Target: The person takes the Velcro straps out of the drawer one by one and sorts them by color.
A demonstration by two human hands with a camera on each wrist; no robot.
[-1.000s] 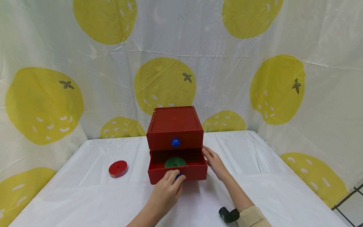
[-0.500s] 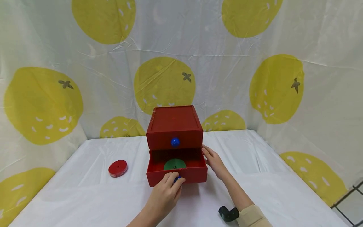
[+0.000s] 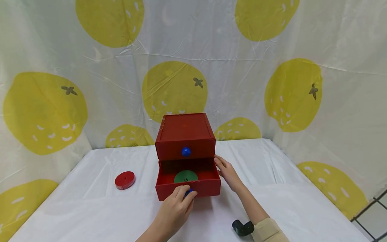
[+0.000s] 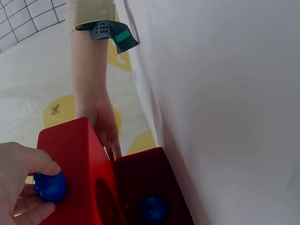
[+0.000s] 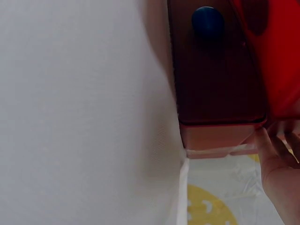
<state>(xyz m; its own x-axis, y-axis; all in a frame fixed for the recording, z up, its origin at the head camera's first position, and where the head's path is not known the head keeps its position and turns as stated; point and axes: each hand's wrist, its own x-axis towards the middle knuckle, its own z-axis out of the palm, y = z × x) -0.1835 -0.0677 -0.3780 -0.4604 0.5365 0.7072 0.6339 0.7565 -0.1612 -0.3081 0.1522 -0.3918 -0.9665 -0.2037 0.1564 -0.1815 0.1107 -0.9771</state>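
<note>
A red two-drawer cabinet [image 3: 185, 127] stands on the white-covered table. Its lower drawer [image 3: 208, 189] is pulled well out, and a flat green disc [image 3: 185, 176] lies inside. The upper drawer is closed, with a round blue knob [image 3: 186, 152] on its front. My left hand [image 3: 175, 206] pinches the lower drawer's blue knob [image 4: 50, 187] between thumb and fingers, as the left wrist view shows. Against the right side of the cabinet rests my right hand [image 3: 228, 173], fingers extended, its fingertips near the front edge between the drawers.
To the left of the cabinet a red roll of ribbon or tape [image 3: 125, 180] lies on the table. A black device [image 3: 243, 228] sits at the right sleeve's cuff. Behind hangs a pale cloth [image 3: 235, 87] printed with yellow fruit; wire grid [image 3: 373, 208] shows at the far right.
The lower drawer has slid a little further out toward me, drawn by my left hand on its knob. More of the green disc shows. My right hand has stayed at the cabinet's side.
</note>
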